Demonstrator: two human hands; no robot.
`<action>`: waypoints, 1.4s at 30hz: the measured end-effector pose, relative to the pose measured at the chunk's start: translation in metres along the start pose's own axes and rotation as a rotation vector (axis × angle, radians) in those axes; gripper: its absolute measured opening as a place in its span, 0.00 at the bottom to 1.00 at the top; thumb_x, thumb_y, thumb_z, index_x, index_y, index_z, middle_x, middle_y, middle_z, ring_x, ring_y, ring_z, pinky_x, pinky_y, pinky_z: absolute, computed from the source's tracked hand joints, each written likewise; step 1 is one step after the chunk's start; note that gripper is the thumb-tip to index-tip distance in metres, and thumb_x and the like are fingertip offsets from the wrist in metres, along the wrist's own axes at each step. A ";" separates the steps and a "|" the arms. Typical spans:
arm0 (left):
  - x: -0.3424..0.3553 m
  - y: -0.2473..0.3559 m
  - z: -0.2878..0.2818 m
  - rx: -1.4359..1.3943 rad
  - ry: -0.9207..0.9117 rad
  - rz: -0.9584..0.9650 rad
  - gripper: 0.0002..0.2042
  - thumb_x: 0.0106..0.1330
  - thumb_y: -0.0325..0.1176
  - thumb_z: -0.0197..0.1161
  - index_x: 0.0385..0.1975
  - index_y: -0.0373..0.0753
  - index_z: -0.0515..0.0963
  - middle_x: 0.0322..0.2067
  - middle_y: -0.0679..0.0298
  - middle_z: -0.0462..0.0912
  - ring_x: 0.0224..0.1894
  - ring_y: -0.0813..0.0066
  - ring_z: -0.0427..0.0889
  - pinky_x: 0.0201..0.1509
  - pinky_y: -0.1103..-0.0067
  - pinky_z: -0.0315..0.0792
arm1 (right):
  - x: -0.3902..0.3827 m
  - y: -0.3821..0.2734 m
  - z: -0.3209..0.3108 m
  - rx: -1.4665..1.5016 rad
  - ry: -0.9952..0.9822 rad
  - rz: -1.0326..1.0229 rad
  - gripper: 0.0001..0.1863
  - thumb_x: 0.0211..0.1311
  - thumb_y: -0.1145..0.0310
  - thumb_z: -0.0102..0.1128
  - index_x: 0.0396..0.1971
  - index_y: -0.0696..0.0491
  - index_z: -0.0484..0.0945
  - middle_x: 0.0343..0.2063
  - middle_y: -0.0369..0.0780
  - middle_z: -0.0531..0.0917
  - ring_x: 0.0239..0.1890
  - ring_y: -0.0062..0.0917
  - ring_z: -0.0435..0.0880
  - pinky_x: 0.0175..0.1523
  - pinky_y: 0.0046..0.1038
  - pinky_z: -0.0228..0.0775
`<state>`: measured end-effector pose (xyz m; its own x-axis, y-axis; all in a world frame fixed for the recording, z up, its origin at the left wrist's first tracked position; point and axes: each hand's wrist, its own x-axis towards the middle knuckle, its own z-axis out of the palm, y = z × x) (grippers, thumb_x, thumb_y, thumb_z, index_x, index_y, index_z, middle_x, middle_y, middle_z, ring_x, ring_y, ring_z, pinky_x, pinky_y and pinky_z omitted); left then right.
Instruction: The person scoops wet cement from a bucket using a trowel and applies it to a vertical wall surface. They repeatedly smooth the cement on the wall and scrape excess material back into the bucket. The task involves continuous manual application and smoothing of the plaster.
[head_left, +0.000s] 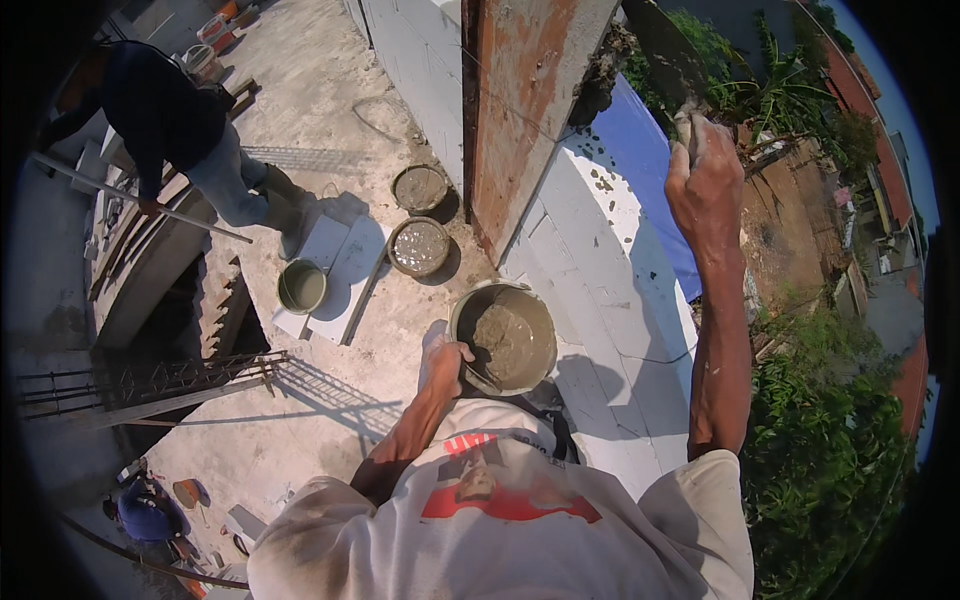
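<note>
My left hand (446,362) grips the rim of a bucket (548,345) held close to my waist. Wet grey mortar (508,342) lies in it. Out to the right, my raised right hand (706,180) is closed around the handle of a trowel (668,52). Its dark blade points up and away, near the top of a wooden board (520,110). The board stands upright against a white block wall (580,300). Dark mortar clings to the board's right edge (597,85).
Two mortar-filled tubs (419,247) and a green bucket (302,287) stand left of the wall. A person (190,130) with a long pole is at upper left; another (148,512) crouches lower left. Steel reinforcement (150,385) juts beside a floor opening. Beyond the wall, ground drops to plants (825,430).
</note>
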<state>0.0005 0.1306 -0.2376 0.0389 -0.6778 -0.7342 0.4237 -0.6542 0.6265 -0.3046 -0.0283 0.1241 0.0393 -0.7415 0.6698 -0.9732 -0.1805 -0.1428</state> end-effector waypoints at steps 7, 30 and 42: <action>-0.044 0.059 0.040 0.134 0.020 0.119 0.10 0.44 0.18 0.61 0.25 0.40 0.70 0.23 0.65 0.73 0.24 0.73 0.70 0.26 0.75 0.66 | -0.226 -0.020 -0.026 0.209 -0.420 0.256 0.14 0.64 0.74 0.63 0.49 0.61 0.79 0.42 0.49 0.83 0.47 0.46 0.85 0.50 0.42 0.78; -0.074 0.145 0.064 0.070 -0.110 0.367 0.13 0.38 0.14 0.60 0.21 0.39 0.69 0.21 0.66 0.72 0.21 0.73 0.71 0.23 0.76 0.66 | -0.270 -0.047 0.089 0.221 -0.974 0.139 0.18 0.54 0.67 0.65 0.45 0.58 0.84 0.31 0.55 0.86 0.39 0.55 0.88 0.48 0.47 0.83; -0.065 0.167 0.045 0.101 -0.182 0.334 0.13 0.39 0.14 0.61 0.21 0.40 0.69 0.21 0.68 0.70 0.23 0.75 0.69 0.25 0.76 0.66 | -0.318 -0.071 0.125 0.605 -1.086 0.443 0.24 0.60 0.61 0.69 0.54 0.57 0.82 0.51 0.54 0.83 0.57 0.50 0.82 0.63 0.42 0.75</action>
<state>0.0277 0.0502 -0.0733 -0.0052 -0.9016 -0.4326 0.3230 -0.4109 0.8525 -0.2197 0.1395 -0.1704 0.1825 -0.8986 -0.3990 -0.7074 0.1618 -0.6881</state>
